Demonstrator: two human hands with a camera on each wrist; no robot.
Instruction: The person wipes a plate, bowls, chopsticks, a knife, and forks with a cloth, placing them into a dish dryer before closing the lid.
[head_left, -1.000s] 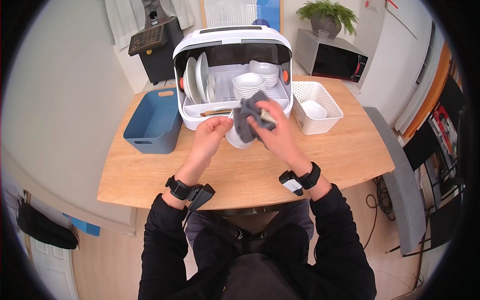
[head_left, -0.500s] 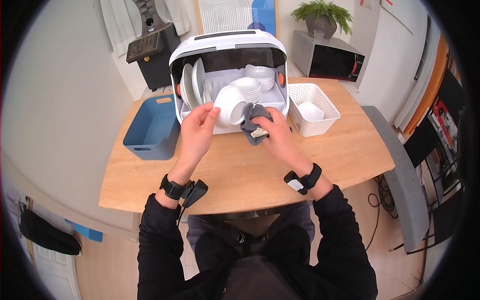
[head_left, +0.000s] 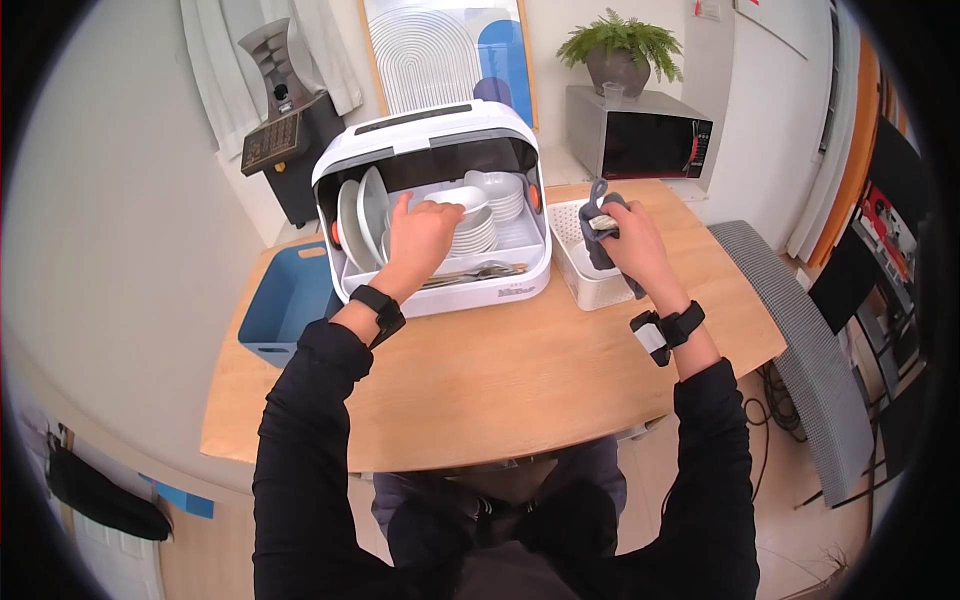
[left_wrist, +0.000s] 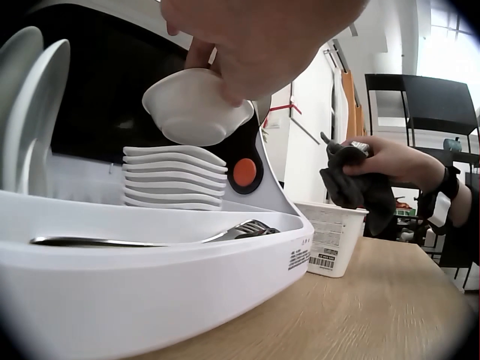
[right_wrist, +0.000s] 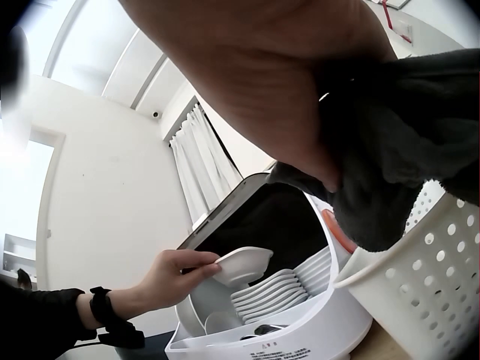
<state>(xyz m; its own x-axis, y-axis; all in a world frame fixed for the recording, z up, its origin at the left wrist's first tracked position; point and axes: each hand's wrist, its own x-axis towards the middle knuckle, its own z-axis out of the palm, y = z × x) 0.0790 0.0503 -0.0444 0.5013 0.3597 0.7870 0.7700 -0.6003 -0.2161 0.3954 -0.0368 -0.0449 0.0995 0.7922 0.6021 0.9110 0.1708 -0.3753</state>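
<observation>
My left hand (head_left: 422, 240) pinches a white bowl (left_wrist: 196, 109) by its rim, inside the open white dish cabinet (head_left: 455, 300). The bowl is upright, just over a stack of matching bowls (left_wrist: 174, 180). A second bowl stack (head_left: 505, 195) stands behind, to the right. Over the white perforated basket (head_left: 598, 293), my right hand (head_left: 642, 248) grips a dark grey cloth (left_wrist: 341, 180) that bunches and hangs from the fingers. Upright plates (head_left: 350, 225) line the cabinet's left side. Metal cutlery (left_wrist: 244, 230) lies in its front trough.
A blue bin (head_left: 285, 300) stands left of the cabinet on the wooden table (head_left: 480, 400). Behind to the right is a microwave (head_left: 650, 140) with a potted fern (head_left: 618, 65) on top. A grey padded bench (head_left: 800, 360) runs along the table's right side.
The left hand has carried the bowl away from the cloth and into the cabinet, over the front stack. The right hand has moved right with the cloth, above the white basket.
</observation>
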